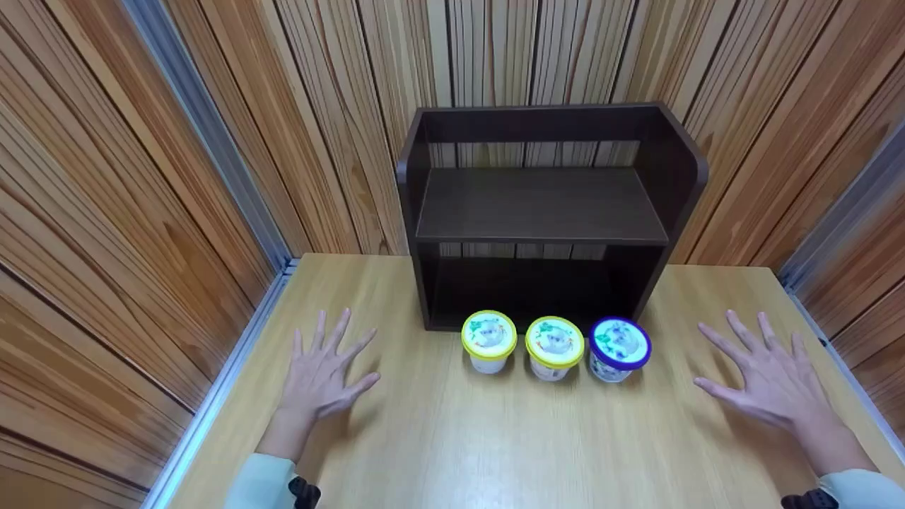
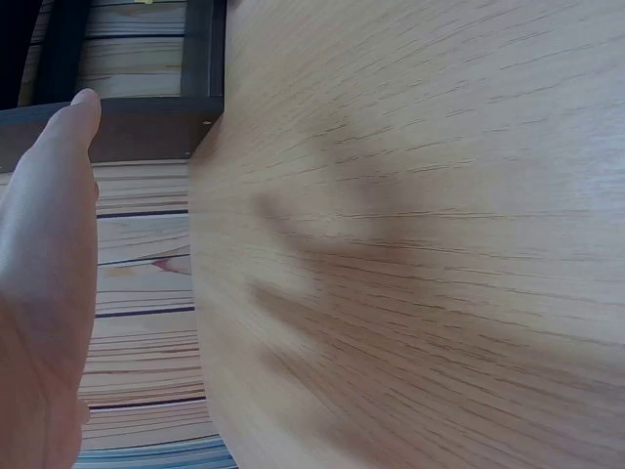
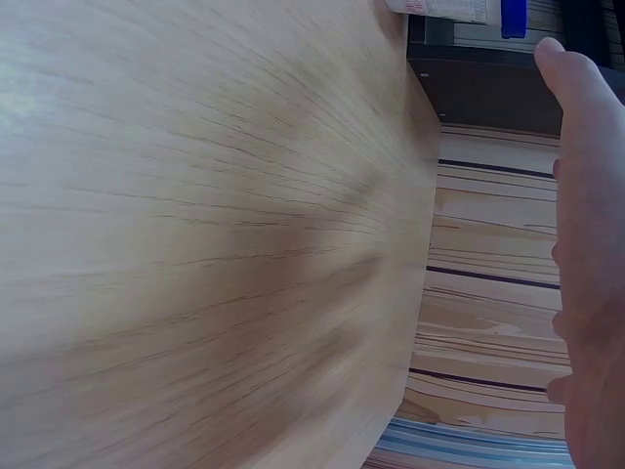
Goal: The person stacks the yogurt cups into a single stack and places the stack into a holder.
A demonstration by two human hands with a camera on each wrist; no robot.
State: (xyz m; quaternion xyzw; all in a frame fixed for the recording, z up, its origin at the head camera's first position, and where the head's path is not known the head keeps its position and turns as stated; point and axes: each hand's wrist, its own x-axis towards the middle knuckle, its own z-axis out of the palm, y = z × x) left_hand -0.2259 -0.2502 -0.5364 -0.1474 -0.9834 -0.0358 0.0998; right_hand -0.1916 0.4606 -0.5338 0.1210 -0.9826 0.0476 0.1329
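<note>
Fingers spread wide, my left hand (image 1: 322,378) hovers over the left part of the table, holding nothing. My right hand (image 1: 771,378) is spread the same way above the right part, also holding nothing. Between them three lidded tubs stand upright in a row: a yellow-lidded tub (image 1: 488,335) on the left, a second yellow-lidded tub (image 1: 554,342) in the middle and a blue-lidded tub (image 1: 619,343) on the right, nearest my right hand. In the right wrist view, part of the blue-lidded tub (image 3: 459,10) shows at the top edge.
A dark brown two-level shelf (image 1: 541,205) stands right behind the tubs on the wooden table (image 1: 488,445). Wood-patterned walls (image 1: 339,127) enclose the back and sides. Metal rails (image 1: 219,403) run along the table's side edges.
</note>
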